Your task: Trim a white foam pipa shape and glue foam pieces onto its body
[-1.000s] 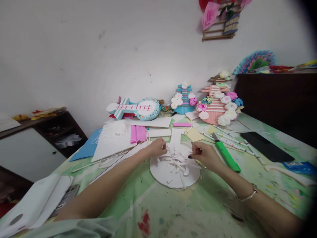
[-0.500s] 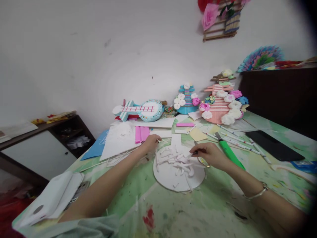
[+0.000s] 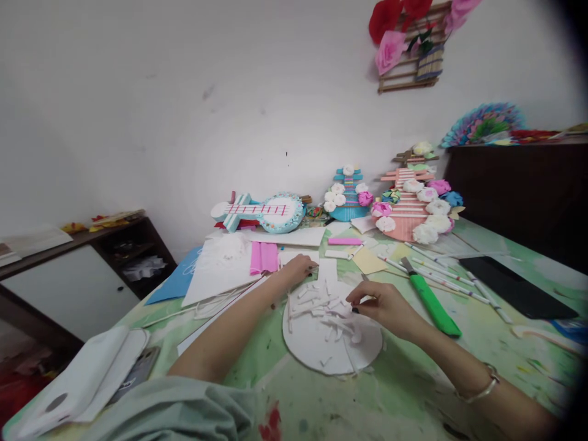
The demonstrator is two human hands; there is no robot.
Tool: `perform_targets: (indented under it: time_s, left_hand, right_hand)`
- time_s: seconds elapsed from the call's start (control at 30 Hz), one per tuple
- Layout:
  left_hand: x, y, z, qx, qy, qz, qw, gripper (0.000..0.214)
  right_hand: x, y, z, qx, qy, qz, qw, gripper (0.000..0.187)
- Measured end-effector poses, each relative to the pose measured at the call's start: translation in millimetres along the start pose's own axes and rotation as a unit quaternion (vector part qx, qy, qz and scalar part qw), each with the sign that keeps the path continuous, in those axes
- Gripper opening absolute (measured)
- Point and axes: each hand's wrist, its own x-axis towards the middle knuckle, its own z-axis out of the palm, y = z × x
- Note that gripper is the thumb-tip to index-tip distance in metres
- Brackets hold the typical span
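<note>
A round white board (image 3: 312, 349) with a straight neck (image 3: 327, 269) lies on the table. Short white paper strips (image 3: 321, 303) are heaped on its upper half. My left hand (image 3: 298, 269) is left of the neck, fingers closed together; what they pinch is too small to make out. Over the disc's right side, my right hand (image 3: 379, 303) has thumb and finger bent in a pinch beside the strips. Whatever is between those fingertips is unclear. A thin grey tip (image 3: 364, 277) shows just behind this hand.
A green craft knife (image 3: 432, 300), several striped sticks (image 3: 448, 275) and a black tablet-like slab (image 3: 517, 286) lie to the right. Decorated instrument models (image 3: 280, 212) stand along the wall. A pink folded sheet (image 3: 263, 258) and white boards are at the left; a white case (image 3: 87, 373) is nearer.
My left hand has moved right, closer to the board's neck. The right hand has shifted slightly, and a dark thing that showed at its fingers is less visible. The view has tilted up a little.
</note>
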Motion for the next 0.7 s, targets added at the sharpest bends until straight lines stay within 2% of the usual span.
perform_targets:
  time_s: [0.27, 0.33, 0.43, 0.47, 0.6, 0.7]
  left_hand:
    - [-0.9, 6.7, 1.5, 0.014, 0.005, 0.025, 1.000, 0.027]
    - [0.7, 9.8, -0.1, 0.017, 0.000, 0.024, 1.000, 0.024]
    - [4.3, 13.8, -1.0, 0.020, -0.012, 0.007, 1.000, 0.020]
    - [5.7, 14.8, -0.7, 0.020, -0.016, -0.004, 1.000, 0.019]
    - [8.0, 16.0, -0.8, 0.009, -0.023, -0.067, 0.997, 0.018]
    - [2.5, 15.0, -7.4, -0.013, -0.016, -0.109, 0.994, 0.022]
  right_hand:
    - [1.9, -1.2, 0.5, 0.060, -0.022, 0.025, 0.998, 0.014]
    - [2.4, -2.6, -4.4, 0.054, -0.010, 0.028, 0.998, 0.014]
    - [1.3, -2.8, -19.6, -0.064, 0.012, 0.045, 0.997, 0.016]
    - [0.2, -2.2, -25.1, -0.119, -0.002, 0.061, 0.991, 0.017]
    - [-6.8, 1.7, -34.3, -0.276, -0.128, 0.115, 0.946, 0.022]
    - [-9.8, 3.7, -27.6, -0.328, -0.145, 0.113, 0.927, 0.021]
